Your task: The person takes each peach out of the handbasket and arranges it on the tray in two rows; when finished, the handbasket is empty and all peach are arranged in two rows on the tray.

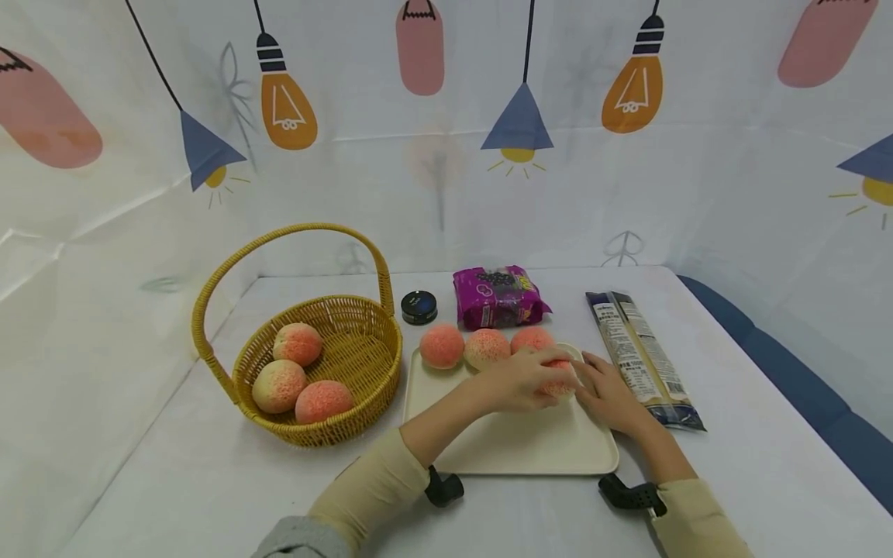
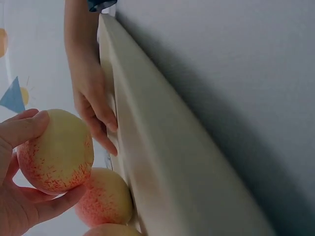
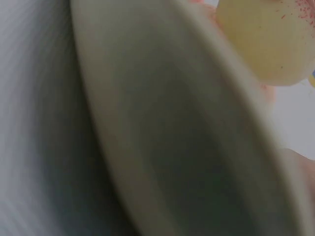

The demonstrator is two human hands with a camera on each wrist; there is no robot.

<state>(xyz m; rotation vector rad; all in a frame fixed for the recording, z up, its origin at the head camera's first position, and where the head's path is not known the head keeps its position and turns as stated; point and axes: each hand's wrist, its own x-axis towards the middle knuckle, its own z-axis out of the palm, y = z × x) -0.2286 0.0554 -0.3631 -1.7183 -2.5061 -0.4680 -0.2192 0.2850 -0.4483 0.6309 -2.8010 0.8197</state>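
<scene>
My left hand (image 1: 519, 381) grips a pink-and-yellow peach (image 2: 59, 152) between thumb and fingers, above the right part of a cream tray (image 1: 516, 449). Along the tray's back side sits a row of three peaches (image 1: 486, 349); the rightmost is partly covered by my left hand. At the tray's right rim lies my right hand (image 1: 608, 394), fingers extended and resting at the edge with no peach in them. In the left wrist view the right hand's fingers (image 2: 101, 110) lie beside the rim, below the held peach. Only a sliver of the right hand shows in its own wrist view.
A yellow wicker basket (image 1: 387, 387) with a tall handle and three peaches (image 1: 279, 386) stands left of the tray. Behind the tray are a round black tin (image 1: 418, 308) and a purple snack bag (image 1: 498, 298). A long flat noodle-like packet (image 1: 645, 360) lies on the right.
</scene>
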